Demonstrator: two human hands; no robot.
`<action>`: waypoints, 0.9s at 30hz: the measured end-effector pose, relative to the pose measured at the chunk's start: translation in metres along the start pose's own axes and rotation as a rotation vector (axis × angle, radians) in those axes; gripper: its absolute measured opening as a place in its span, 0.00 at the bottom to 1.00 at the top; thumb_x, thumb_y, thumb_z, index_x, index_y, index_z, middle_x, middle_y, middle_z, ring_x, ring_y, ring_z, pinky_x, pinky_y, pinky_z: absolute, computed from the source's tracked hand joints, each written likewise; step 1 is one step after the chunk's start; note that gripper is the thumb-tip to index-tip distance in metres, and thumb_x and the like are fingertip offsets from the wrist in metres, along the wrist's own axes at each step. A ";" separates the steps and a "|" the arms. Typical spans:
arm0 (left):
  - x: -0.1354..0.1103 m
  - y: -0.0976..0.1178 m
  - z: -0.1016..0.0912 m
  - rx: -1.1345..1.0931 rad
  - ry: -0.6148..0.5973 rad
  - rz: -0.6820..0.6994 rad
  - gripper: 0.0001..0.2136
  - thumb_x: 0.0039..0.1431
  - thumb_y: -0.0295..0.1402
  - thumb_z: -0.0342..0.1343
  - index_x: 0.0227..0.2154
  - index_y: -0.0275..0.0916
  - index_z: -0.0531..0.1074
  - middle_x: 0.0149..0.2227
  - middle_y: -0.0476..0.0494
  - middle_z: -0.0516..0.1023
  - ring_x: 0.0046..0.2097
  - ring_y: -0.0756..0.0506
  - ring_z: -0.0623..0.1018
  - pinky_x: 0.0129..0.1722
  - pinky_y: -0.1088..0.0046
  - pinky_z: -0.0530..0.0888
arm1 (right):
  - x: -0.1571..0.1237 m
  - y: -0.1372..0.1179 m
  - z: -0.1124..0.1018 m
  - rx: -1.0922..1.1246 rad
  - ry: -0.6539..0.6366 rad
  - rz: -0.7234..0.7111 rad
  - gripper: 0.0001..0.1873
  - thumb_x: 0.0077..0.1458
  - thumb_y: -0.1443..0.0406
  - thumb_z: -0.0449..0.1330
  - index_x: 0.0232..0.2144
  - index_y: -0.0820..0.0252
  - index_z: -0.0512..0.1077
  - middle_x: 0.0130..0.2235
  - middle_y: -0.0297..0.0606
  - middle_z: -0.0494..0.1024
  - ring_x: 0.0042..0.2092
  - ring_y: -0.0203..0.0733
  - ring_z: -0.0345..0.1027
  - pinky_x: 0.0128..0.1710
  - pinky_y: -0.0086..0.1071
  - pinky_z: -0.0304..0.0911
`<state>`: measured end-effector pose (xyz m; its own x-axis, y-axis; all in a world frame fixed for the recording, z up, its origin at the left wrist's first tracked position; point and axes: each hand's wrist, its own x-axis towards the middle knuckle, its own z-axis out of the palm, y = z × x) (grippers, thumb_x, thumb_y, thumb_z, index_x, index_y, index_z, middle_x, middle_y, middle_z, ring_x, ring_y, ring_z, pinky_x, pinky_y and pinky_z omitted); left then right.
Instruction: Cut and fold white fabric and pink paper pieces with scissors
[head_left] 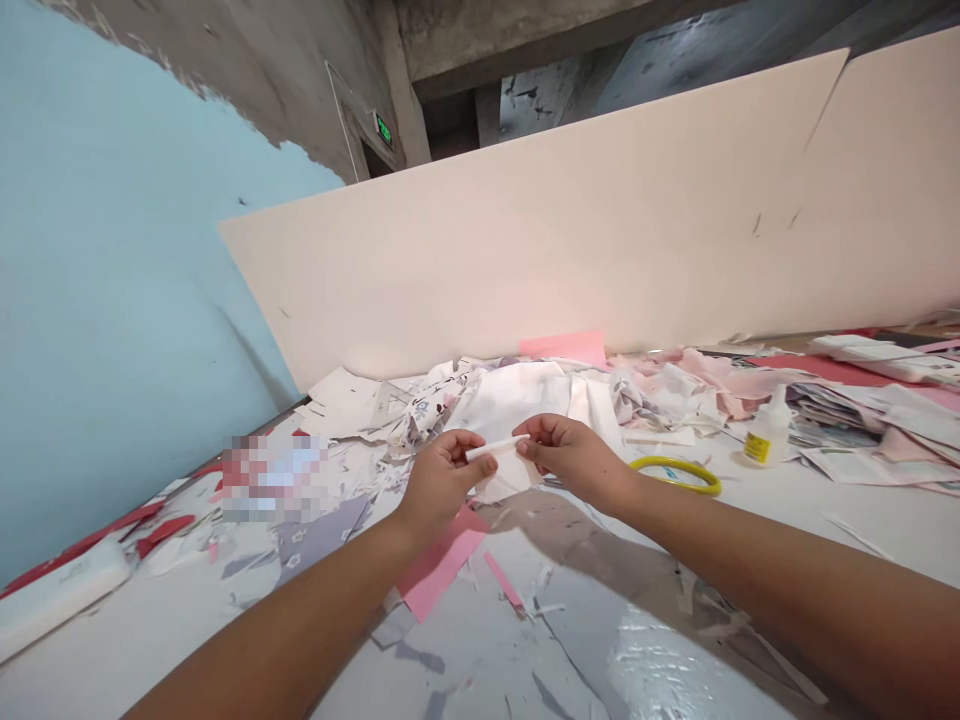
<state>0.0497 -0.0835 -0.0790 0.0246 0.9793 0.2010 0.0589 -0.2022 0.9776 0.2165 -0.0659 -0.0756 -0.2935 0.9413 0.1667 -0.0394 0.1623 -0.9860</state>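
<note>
Both my hands meet over the middle of the table and hold a thin white rolled paper strip [496,448] between them. My left hand [442,478] pinches its left end with thumb and fingers curled. My right hand [571,453] pinches the right end, fingers closed. Below the hands lie a pink paper sheet [439,565] and a narrow pink strip [504,582] among white scraps.
A small glue bottle [766,432] stands to the right, beside a yellow ring [679,472]. Piles of white and pink paper [675,385] cover the back of the table. A tall cream board [600,220] stands behind. A blue wall [112,300] runs along the left.
</note>
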 end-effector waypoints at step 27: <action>-0.002 -0.005 0.000 0.133 -0.114 0.010 0.11 0.46 0.41 0.52 0.22 0.36 0.66 0.17 0.54 0.59 0.20 0.55 0.58 0.19 0.79 0.57 | 0.000 -0.006 -0.004 -0.198 -0.237 0.163 0.12 0.41 0.63 0.60 0.21 0.61 0.59 0.20 0.27 0.62 0.23 0.35 0.67 0.24 0.29 0.64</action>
<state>0.0489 -0.0842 -0.0848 0.1381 0.9710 0.1950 0.1896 -0.2191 0.9571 0.2204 -0.0659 -0.0697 -0.4956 0.8682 -0.0228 0.2056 0.0918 -0.9743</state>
